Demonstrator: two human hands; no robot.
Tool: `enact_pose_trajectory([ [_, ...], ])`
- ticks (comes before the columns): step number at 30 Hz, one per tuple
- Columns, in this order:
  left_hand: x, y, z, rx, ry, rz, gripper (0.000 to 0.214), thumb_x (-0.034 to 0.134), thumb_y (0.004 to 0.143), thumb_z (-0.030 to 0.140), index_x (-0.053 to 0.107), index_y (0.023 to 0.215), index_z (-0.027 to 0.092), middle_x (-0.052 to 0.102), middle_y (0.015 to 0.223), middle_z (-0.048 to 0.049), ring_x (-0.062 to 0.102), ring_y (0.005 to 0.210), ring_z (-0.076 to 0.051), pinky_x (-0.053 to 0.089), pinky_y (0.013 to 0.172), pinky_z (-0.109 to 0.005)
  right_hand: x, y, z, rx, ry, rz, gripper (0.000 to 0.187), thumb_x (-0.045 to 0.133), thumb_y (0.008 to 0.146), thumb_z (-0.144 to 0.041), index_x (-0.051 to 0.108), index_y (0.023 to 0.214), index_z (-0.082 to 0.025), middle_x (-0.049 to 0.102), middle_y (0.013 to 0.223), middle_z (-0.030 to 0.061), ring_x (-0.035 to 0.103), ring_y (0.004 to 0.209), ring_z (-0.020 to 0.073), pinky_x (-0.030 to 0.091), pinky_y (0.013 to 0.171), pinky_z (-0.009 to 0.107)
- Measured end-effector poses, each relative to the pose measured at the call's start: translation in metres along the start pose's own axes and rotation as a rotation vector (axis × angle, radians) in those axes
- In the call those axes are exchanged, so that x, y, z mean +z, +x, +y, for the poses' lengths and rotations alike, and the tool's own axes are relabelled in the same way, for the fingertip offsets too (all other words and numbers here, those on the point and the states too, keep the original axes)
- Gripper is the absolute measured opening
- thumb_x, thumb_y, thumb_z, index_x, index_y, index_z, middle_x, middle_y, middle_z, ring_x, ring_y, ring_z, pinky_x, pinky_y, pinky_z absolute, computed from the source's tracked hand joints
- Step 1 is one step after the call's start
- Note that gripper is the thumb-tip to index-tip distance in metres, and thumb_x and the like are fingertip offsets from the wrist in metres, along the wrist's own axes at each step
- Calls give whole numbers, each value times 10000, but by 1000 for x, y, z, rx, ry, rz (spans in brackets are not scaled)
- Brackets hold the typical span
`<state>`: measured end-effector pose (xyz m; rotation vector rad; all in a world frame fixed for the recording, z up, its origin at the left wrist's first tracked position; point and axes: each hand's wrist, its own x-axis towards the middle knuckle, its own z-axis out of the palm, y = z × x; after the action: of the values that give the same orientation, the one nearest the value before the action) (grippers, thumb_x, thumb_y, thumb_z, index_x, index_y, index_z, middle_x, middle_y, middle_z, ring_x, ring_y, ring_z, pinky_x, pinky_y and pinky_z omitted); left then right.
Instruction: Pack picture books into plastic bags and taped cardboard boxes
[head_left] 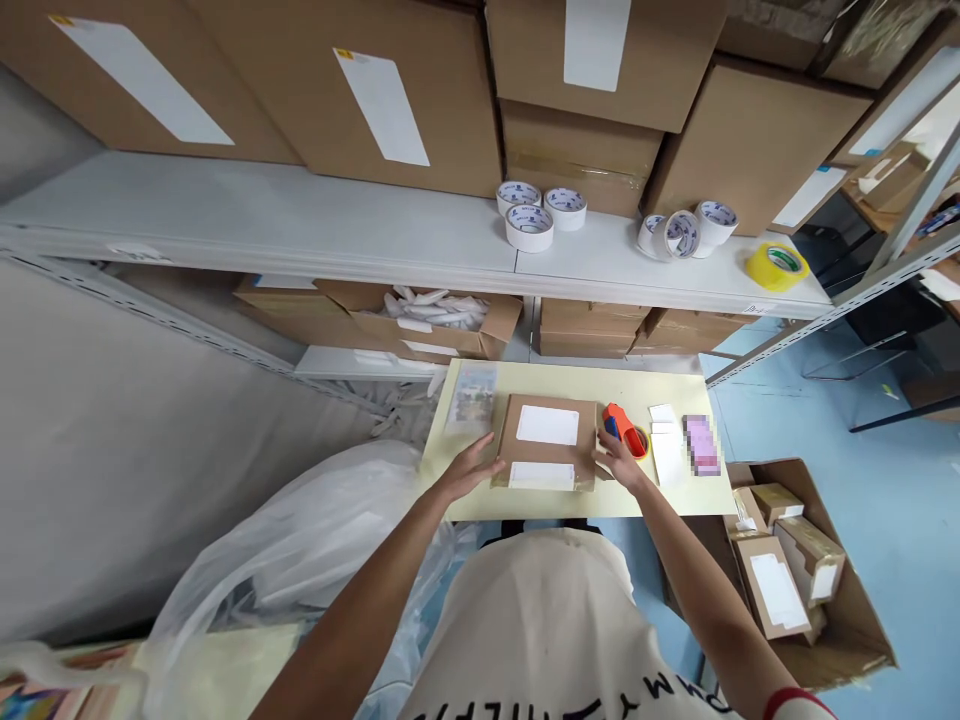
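A brown cardboard box (510, 450) with two white labels on it lies on the pale yellow table (600, 378) in front of me. At its left side is my left hand (471, 470), fingers stretched out along the edge. My right hand (616, 458) is at the box's right side, with its fingers apart. Neither hand is wrapped round the box. Just beyond my right hand lies an orange-red tape dispenser (618, 420) with a blue part. White label sheets (666, 450) lie to the right of it, beside a pixelated purple rectangle (701, 445).
Rolls of white tape (529, 228) and yellow tape (777, 266) stand on the grey shelf (337, 215), below large cartons (405, 90). An open carton (847, 640) of packed boxes sits on the floor at right. Clear plastic wrap (330, 520) bulges at left.
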<state>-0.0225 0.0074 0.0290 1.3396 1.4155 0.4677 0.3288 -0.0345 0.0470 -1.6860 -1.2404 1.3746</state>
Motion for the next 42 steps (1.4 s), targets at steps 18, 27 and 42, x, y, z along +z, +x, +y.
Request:
enact_pose_trajectory([
  [18,-11,6,15,142,-122,417,307,560,751,495,607,830,201,676,754,-31,644,767,-210,504,747,-323,-3,-10,-10,-223,-206,343,369,537,800,-344,595,1121,-172,703,1040,117,658,949,265,528,861,455],
  [27,-7,-6,53,358,477,513,216,571,804,227,699,977,205,643,1124,-151,536,1153,-354,369,1015,-503,11,-12,-34,-337,-871,345,273,455,850,-129,699,948,-204,638,1131,157,552,1064,322,400,936,521],
  [42,-12,7,29,119,86,170,642,853,426,487,748,998,214,694,1153,-116,642,1088,-356,508,934,-408,-6,-12,-27,-161,-572,-69,837,876,539,-464,616,1266,-142,596,1160,158,627,1012,318,528,895,475],
])
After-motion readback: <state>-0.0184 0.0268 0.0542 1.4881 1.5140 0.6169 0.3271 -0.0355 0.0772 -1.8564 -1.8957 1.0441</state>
